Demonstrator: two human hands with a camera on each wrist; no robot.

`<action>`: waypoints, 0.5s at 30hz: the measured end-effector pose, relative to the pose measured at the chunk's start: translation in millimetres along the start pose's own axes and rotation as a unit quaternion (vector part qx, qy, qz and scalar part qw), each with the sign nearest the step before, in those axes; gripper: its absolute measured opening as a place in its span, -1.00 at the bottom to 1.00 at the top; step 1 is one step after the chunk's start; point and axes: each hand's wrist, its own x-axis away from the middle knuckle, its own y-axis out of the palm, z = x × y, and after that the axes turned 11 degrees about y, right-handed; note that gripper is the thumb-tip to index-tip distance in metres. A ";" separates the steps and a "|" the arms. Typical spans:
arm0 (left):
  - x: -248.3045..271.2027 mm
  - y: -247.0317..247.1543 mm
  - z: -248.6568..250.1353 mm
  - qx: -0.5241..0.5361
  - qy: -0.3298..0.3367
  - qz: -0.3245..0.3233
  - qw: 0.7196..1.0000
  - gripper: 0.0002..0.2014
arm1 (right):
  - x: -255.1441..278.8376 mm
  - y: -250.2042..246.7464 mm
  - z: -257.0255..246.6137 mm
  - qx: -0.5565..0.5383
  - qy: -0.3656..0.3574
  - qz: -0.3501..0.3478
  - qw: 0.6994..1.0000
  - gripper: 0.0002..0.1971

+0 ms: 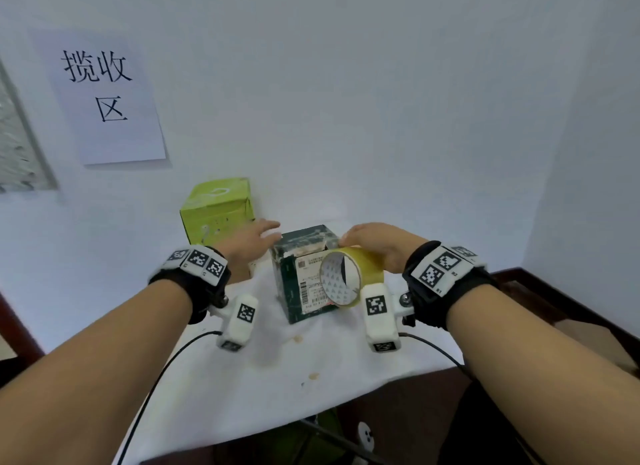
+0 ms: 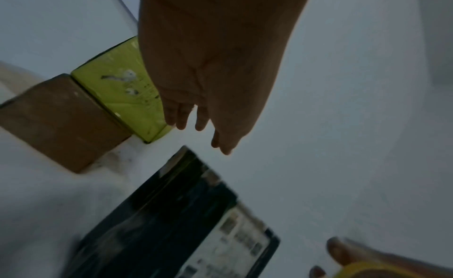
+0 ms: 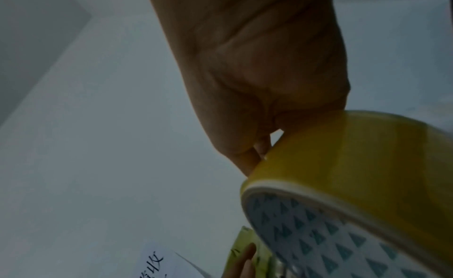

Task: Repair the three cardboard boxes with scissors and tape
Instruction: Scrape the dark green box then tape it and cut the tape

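Head view: dark box upright on table, between hands; right hand gripping tape roll against box's top right edge, nearer; left hand loose-fingered, empty, beside box's left.

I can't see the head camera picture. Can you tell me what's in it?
The right hand grips a yellow tape roll over a dark green box, while the open left hand reaches beside it; a light green box stands behind.
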 end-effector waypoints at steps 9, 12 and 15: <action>13.7 11.2 -3.5 -0.113 0.021 -0.001 0.993 -0.63 | -24.1 11.9 7.9 -0.025 0.010 0.091 0.996 -0.94; 21.0 6.9 1.1 -0.169 0.009 -0.001 0.986 -0.67 | -34.4 17.6 11.0 -0.024 0.009 0.096 0.995 -0.86; 18.7 9.0 8.5 -0.175 0.038 0.016 0.984 -0.55 | -40.2 21.7 16.0 -0.020 0.009 0.104 0.994 -0.87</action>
